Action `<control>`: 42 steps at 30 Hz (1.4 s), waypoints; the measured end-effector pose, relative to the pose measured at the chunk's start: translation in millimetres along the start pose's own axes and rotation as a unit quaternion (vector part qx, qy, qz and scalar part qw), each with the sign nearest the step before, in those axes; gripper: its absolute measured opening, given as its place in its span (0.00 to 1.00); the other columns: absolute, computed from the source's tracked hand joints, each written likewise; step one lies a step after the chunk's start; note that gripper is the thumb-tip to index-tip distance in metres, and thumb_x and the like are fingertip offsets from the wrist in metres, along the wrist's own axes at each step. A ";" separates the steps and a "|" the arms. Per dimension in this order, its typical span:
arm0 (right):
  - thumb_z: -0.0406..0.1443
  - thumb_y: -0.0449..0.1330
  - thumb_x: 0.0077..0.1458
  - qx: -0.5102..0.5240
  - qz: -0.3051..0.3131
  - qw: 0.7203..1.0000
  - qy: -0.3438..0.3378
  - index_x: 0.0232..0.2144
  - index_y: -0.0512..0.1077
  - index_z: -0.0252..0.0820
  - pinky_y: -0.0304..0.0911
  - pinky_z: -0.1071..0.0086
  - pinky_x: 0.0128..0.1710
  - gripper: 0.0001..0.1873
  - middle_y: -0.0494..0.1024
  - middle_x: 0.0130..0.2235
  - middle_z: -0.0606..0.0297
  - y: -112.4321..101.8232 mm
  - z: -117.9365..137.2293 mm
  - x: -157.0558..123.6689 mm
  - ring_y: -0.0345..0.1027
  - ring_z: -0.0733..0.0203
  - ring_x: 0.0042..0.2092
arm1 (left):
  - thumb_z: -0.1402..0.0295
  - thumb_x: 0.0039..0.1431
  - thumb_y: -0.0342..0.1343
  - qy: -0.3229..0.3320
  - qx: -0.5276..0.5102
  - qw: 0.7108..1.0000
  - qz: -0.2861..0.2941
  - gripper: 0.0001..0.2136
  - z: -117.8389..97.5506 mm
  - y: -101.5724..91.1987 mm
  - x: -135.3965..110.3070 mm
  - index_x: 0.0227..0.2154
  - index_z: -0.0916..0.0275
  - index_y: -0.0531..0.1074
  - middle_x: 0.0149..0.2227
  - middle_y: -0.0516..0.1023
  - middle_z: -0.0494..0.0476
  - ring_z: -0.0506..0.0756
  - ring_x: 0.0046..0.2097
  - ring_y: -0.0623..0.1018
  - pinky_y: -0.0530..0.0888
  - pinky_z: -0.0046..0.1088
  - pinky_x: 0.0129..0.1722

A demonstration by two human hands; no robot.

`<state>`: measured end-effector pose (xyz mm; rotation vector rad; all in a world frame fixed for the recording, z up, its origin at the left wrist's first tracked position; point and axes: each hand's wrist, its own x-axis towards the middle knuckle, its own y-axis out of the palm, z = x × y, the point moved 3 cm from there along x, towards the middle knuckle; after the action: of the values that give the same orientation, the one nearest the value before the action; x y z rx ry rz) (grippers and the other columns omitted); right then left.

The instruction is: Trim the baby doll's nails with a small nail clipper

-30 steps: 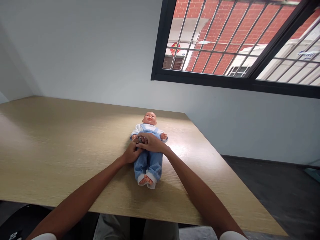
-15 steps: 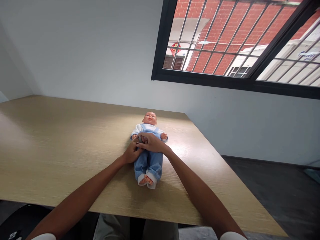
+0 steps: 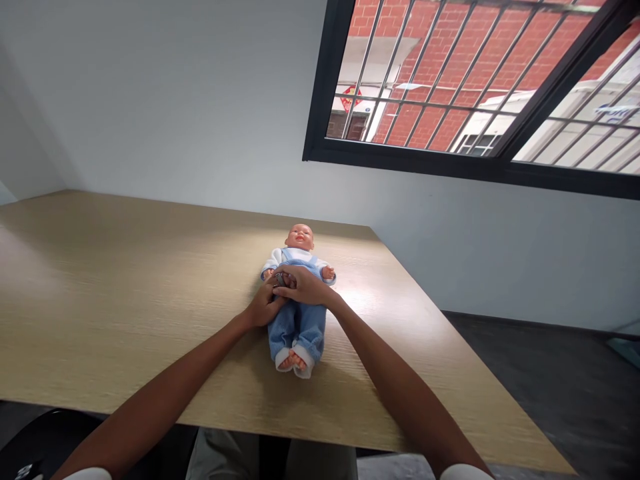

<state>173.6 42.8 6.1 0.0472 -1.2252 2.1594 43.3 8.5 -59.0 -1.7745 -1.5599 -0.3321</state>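
A baby doll (image 3: 298,320) in light blue dungarees and a white top lies on its back on the wooden table (image 3: 125,300), head away from me. My left hand (image 3: 263,305) and my right hand (image 3: 303,285) meet over the doll's chest. Both pinch the front of the dungarees, fingers closed on a small dark fastening there that I cannot make out clearly. The doll's bare feet point toward me.
A pale wall stands behind the table. A black-framed barred window (image 3: 450,87) shows a red brick building outside. The table's right edge drops to a dark floor (image 3: 550,387). My lap shows under the near edge.
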 end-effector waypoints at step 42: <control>0.36 0.65 0.56 -0.003 -0.006 1.000 -0.006 0.46 0.72 0.41 0.58 0.71 0.33 0.15 0.68 0.29 0.71 0.7 0.0 0.4 0.62 0.65 0.30 | 0.68 0.59 0.53 0.012 0.005 1.000 0.006 0.05 1.9 -0.4 0.2 0.34 0.65 0.71 0.37 0.75 0.59 0.60 0.42 0.74 0.70 0.39 0.46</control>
<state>172.9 42.8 5.7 0.0649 -1.2357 2.1486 42.4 9.9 -60.0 -1.7656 -1.5304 -0.3366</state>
